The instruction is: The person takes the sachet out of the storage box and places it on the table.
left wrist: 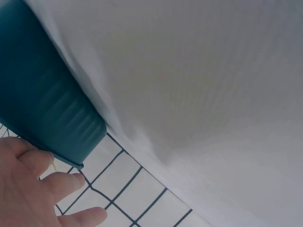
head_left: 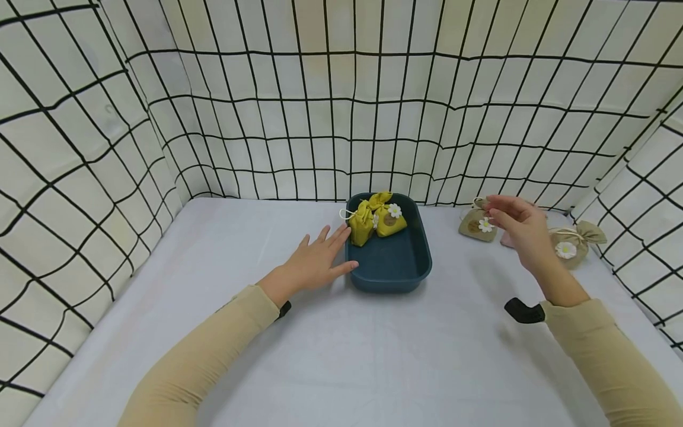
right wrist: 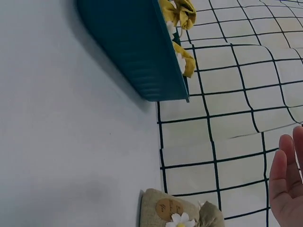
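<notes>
My left hand (head_left: pixel 315 264) has its fingers spread, with fingertips right at the left rim of a dark teal plastic bin (head_left: pixel 389 261). In the left wrist view its fingers (left wrist: pixel 66 184) lie beside the bin's rim. Two yellow drawstring pouches (head_left: pixel 361 224) with white daisies sit in the back of the bin. My right hand (head_left: pixel 525 228) hovers above the pouches at the right, fingers loosely extended and holding nothing. A beige pouch (right wrist: pixel 163 208) with a round label and a daisy lies below its fingertips. A pink item (head_left: pixel 506 239) is mostly hidden behind this hand.
Another beige pouch (head_left: pixel 570 246) with a daisy and a tied neck lies at the far right by the grid wall. Black-lined white grid panels (head_left: pixel 320 118) enclose the back and sides of the white tabletop (head_left: pixel 363 356).
</notes>
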The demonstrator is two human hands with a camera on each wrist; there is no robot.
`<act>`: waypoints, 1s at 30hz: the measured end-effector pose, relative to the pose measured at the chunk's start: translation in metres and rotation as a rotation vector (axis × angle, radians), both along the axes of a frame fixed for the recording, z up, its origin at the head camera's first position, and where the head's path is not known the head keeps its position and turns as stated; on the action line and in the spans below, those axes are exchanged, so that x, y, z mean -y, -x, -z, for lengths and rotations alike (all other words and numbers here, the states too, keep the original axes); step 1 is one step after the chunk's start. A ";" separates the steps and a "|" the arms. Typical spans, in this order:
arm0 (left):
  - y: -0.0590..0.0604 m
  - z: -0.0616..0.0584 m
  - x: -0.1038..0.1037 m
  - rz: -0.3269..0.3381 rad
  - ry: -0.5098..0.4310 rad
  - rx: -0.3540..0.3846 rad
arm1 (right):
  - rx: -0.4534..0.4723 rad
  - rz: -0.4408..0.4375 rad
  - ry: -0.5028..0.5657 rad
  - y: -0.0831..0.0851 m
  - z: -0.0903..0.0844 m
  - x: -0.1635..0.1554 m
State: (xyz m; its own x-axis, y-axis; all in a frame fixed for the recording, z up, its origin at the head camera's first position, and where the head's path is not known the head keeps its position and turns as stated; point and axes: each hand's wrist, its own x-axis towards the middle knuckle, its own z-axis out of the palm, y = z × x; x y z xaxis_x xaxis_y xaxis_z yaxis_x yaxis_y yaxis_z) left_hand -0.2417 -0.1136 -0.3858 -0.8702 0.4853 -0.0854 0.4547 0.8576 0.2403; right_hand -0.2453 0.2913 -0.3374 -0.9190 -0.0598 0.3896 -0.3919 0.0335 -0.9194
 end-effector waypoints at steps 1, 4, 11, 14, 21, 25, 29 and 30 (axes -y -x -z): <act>0.000 0.000 0.000 -0.001 0.002 0.000 | 0.001 -0.005 -0.019 0.000 0.000 0.003; 0.001 0.000 0.000 -0.003 0.004 -0.002 | 0.010 0.002 -0.126 0.001 0.000 0.010; 0.002 0.001 0.000 0.002 0.014 -0.018 | 0.003 0.003 -0.334 0.002 -0.004 0.029; 0.002 0.001 0.000 0.004 0.011 -0.017 | -0.011 -0.034 -0.359 0.005 -0.005 0.037; -0.001 -0.001 0.000 0.005 0.000 -0.013 | 0.000 -0.085 -0.439 0.013 -0.010 0.051; -0.001 -0.002 0.000 0.000 0.004 -0.005 | 0.018 -0.110 -0.446 0.020 -0.016 0.059; -0.001 -0.002 0.000 0.000 0.002 0.002 | 0.020 -0.137 -0.447 0.028 -0.022 0.067; -0.001 -0.002 0.000 0.001 0.002 0.003 | 0.025 -0.144 -0.446 0.029 -0.022 0.069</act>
State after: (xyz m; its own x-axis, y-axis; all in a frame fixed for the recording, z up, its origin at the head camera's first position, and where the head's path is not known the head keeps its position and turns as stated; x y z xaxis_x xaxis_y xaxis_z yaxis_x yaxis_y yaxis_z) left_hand -0.2409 -0.1133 -0.3840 -0.8693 0.4862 -0.0891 0.4549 0.8574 0.2405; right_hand -0.2745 0.2225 -0.3150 -0.8979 -0.3443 0.2744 -0.3994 0.3747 -0.8367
